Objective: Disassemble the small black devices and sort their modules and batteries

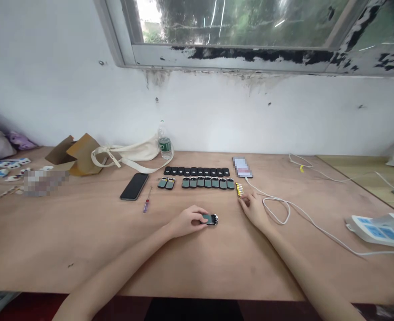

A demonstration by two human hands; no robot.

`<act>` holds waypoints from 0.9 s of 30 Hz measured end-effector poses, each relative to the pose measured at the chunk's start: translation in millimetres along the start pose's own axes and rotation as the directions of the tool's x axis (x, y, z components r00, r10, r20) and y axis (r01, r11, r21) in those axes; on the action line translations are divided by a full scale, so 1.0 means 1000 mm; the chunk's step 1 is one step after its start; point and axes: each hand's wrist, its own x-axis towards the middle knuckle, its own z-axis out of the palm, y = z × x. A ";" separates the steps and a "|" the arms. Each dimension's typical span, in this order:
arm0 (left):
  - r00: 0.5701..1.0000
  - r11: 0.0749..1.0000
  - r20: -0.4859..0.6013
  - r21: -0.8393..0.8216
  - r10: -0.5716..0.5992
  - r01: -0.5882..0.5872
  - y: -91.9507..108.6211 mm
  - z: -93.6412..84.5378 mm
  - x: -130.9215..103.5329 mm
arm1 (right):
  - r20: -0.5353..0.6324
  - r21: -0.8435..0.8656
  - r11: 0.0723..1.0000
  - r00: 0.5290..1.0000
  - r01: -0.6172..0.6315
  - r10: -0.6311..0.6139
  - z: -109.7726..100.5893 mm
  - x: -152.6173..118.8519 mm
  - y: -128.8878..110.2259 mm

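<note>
My left hand (188, 221) is closed on a small handheld device (211, 219) with a grey-green face and a shiny rounded end pointing right, low over the table. My right hand (254, 210) reaches to a short column of small yellow-and-silver pieces (239, 189). Its thumb and fingertips come together at the lower end of that column; whatever is between them is too small to make out. Beyond my hands lies a row of similar grey-green devices (208, 182), with two more (166, 183) set apart at its left. Behind them runs a row of black covers (197, 171).
A screwdriver (146, 204) and a black phone (134, 186) lie left of the rows. Behind stand a water bottle (165, 145) and a cream bag (139, 151). A second phone (242, 167) trails a white cable (304, 213) toward a power strip (380, 232) at right.
</note>
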 end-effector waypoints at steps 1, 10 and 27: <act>1.000 1.000 -0.008 0.006 0.006 -0.006 0.000 0.000 0.000 | -0.010 0.009 1.000 1.000 0.006 -0.006 -0.001 0.000 -0.001; 0.999 0.999 -0.015 0.019 0.033 -0.032 -0.003 0.003 0.001 | 0.201 0.454 0.882 0.979 -0.127 0.037 0.010 -0.014 -0.052; 0.999 0.999 -0.011 0.006 0.042 -0.042 -0.002 0.002 0.002 | 0.372 0.393 0.906 0.873 0.160 -0.315 0.017 -0.025 -0.093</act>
